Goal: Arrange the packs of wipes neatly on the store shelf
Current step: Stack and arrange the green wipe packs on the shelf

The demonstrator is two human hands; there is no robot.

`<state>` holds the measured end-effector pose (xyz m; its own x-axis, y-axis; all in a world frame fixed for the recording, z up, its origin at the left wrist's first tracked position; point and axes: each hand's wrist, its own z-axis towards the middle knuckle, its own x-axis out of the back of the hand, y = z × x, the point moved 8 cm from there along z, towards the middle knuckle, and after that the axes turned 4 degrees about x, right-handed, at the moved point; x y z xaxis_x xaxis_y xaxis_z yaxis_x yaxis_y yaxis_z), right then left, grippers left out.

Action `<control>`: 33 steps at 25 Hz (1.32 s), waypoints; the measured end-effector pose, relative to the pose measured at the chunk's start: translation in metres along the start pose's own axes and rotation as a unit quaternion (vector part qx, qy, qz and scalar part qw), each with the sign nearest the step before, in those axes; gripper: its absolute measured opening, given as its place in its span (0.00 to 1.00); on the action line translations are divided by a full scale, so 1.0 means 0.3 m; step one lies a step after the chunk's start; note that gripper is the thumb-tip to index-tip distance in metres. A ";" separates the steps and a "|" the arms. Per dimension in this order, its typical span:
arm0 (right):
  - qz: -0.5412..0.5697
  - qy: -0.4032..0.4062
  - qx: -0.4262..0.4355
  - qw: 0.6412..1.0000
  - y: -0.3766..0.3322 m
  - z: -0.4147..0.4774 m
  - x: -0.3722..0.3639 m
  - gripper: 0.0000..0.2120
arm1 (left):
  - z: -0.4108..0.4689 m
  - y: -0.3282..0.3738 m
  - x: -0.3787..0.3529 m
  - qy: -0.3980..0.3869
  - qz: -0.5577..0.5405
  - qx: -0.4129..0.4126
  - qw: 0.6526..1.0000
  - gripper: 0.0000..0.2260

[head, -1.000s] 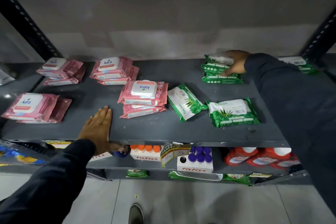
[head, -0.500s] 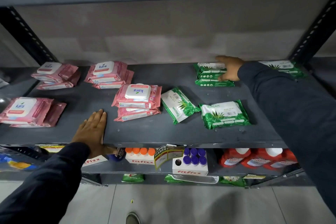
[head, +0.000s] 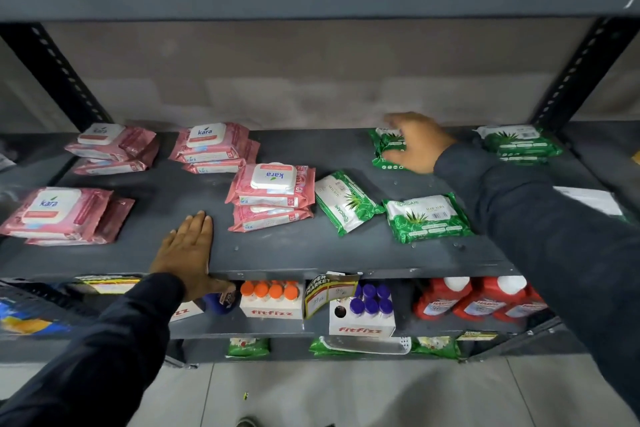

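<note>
While left hand [head: 187, 250] rests flat on shelf [head: 311, 253], right hand [head: 414, 144] clutches rear green stack [head: 386, 149], squaring it. Next: skewed green pack [head: 344, 201] likely needs straightening.

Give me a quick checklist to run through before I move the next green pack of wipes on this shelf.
1. Right hand placed on the rear green stack: ok, fingers spread over it; whether it grips is unclear.
2. Left hand free: not ok, it lies flat on the shelf edge.
3. Tilted Origami pack squared up: not ok, it lies diagonally.
4. Front Origami pack aligned: not ok, single and slightly skewed.
5. Far right green stack tidy: ok.
6. Front Kara stack clear of the tilted pack: cannot tell, edges look very close.
</note>
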<state>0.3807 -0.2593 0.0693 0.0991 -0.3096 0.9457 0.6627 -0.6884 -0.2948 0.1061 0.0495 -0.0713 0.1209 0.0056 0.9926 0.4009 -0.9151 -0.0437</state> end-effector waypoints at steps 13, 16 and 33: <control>-0.054 -0.187 -0.142 0.971 -0.152 -0.058 -0.263 0.14 | -0.024 0.009 0.002 0.021 -0.006 -0.005 1.000 0.59; -0.019 -0.175 -0.170 0.970 -0.142 -0.038 -0.287 0.17 | -0.024 0.009 0.004 0.025 -0.006 -0.004 1.000 0.59; 0.095 -0.163 -0.231 0.954 -0.217 -0.064 -0.261 0.26 | -0.029 0.010 0.009 0.016 -0.005 0.005 1.000 0.59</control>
<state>0.3155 -0.2028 0.0119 0.4612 -0.2891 0.8389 0.2190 -0.8791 -0.4233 0.0999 0.0432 -0.0676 0.0873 0.0005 0.9962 0.4106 -0.9111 -0.0355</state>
